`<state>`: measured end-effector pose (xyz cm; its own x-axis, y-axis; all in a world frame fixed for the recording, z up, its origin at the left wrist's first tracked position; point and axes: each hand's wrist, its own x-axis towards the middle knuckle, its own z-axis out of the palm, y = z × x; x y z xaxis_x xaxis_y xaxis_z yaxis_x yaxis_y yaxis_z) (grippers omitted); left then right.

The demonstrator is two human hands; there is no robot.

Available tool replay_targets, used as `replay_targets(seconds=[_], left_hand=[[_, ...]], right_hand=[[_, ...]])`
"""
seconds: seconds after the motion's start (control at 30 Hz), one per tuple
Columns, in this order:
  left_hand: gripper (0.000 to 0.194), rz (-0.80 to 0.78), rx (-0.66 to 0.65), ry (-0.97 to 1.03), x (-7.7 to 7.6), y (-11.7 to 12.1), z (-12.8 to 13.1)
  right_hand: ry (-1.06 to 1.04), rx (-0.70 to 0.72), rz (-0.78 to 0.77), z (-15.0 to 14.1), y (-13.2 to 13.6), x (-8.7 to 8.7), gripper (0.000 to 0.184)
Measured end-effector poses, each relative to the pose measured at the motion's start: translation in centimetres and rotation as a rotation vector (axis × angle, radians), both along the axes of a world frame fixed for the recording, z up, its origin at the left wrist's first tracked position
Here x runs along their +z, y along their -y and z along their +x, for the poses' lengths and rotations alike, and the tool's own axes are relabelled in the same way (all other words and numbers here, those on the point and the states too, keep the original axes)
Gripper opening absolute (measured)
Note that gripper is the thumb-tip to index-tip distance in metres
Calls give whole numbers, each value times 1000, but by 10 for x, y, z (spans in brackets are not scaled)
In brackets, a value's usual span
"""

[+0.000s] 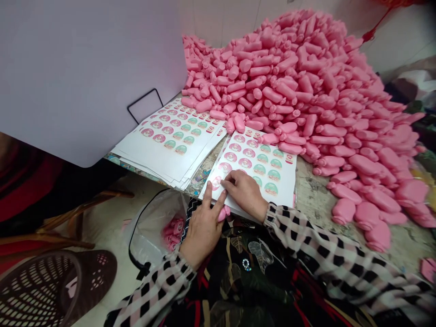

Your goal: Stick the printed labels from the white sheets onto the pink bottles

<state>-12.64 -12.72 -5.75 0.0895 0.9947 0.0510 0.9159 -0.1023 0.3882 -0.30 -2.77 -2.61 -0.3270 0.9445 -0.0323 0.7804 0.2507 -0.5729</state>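
A sheet of round stickers (pixel 284 195) lies at the table's front edge, with pink stickers on its left and green ones on its right. My left hand (pixel 202 227) rests at the sheet's lower edge, its extended fingers on the paper. A small pink plastic bottle (pixel 224 212) is tucked in that hand, mostly hidden by it. Thumb and forefinger of my right hand (pixel 247 193) are pinched at the edge of the lowest pink sticker (pixel 215 183). Whether the sticker is lifted there is hard to make out.
A large heap of pink bottles (pixel 272 81) covers the back and right of the table. More sticker sheets (pixel 153 156) are stacked at left, beside a grey panel (pixel 85 68). Below are a clear bag (pixel 146 227) with pink bottles and a brown slatted basket (pixel 73 277).
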Motion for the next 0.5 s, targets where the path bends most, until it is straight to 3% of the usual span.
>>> replay_targets(seconds=[0.23, 0.5], left_hand=[[62, -20, 6, -56, 4, 1, 2], [61, -7, 26, -93, 4, 2, 4]], right_hand=[[29, -80, -39, -5, -5, 5, 21], [48, -32, -5, -10, -14, 22, 18]])
